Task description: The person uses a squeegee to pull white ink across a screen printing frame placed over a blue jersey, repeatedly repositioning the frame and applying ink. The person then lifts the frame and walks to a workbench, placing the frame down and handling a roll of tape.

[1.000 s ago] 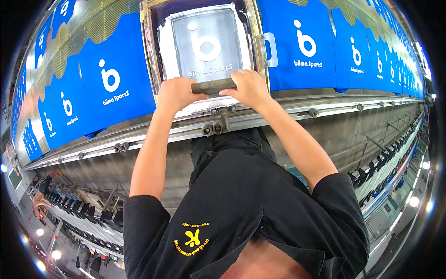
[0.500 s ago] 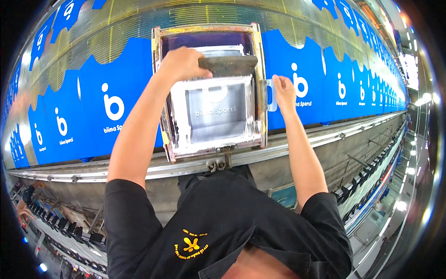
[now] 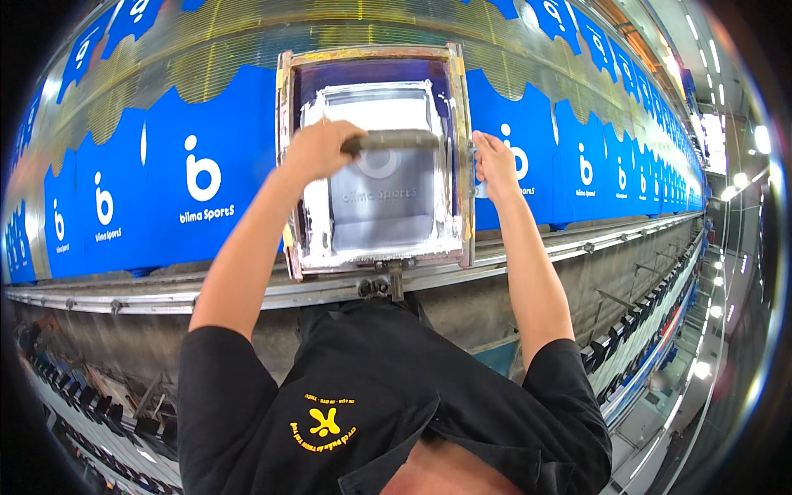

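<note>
My left hand [image 3: 323, 150] is closed on the left end of a squeegee [image 3: 400, 139], a long dark bar lying crosswise over a printing screen. The screen's wooden frame [image 3: 285, 107] is stained, and white ink [image 3: 313, 202] is smeared round the grey mesh window [image 3: 384, 227]. Through the mesh a round letter shape and lettering show, partly covered by the squeegee. At the frame's right side my right hand [image 3: 496, 165] has its fingers closed round a pale handle [image 3: 481, 190], which they mostly hide. Beneath and beside the frame lie blue fabric pieces [image 3: 247, 157] with white prints.
A long row of printed blue pieces [image 3: 582, 136] runs along the table to both sides. Bare yellowish tabletop [image 3: 239, 49] shows behind them. A metal rail [image 3: 165, 301] follows the near edge, with a clamp [image 3: 384, 285] at the screen's front. Racks [image 3: 635, 322] stand lower right.
The squeegee has come nearer to me over the mesh with my left hand, and its broad face shows less. My right hand's fingers now cover more of the pale handle.
</note>
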Demonstrator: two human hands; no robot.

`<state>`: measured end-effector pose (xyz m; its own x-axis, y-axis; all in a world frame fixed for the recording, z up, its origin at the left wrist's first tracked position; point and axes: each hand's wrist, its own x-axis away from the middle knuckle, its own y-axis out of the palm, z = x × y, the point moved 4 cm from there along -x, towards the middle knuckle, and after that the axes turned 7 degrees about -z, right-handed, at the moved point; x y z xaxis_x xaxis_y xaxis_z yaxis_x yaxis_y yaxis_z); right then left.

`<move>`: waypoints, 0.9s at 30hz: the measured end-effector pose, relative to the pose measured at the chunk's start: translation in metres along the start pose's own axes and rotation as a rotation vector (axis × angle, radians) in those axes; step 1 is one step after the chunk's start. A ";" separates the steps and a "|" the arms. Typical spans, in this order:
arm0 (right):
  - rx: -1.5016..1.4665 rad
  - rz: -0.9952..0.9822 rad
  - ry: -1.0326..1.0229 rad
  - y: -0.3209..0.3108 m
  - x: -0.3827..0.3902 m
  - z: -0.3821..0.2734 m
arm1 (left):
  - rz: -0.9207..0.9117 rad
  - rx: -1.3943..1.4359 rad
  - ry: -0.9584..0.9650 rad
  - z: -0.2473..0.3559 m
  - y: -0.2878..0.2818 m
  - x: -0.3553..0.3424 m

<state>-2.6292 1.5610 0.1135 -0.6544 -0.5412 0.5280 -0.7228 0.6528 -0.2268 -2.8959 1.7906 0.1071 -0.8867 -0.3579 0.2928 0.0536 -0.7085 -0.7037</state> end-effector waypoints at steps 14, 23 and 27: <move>-0.069 0.189 -0.338 0.058 0.022 -0.011 | 0.223 -0.037 0.121 0.031 0.080 0.204; -0.158 0.083 -0.323 0.289 0.052 0.047 | 0.063 -0.116 -0.109 -0.133 -0.031 0.295; -0.016 0.168 -0.240 0.367 0.067 0.047 | 0.095 -0.239 0.025 -0.183 -0.069 0.329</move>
<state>-2.9484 1.7395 0.0272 -0.7998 -0.5338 0.2748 -0.5977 0.7509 -0.2810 -3.2751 1.8327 0.1333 -0.8942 -0.3985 0.2039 0.0297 -0.5074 -0.8612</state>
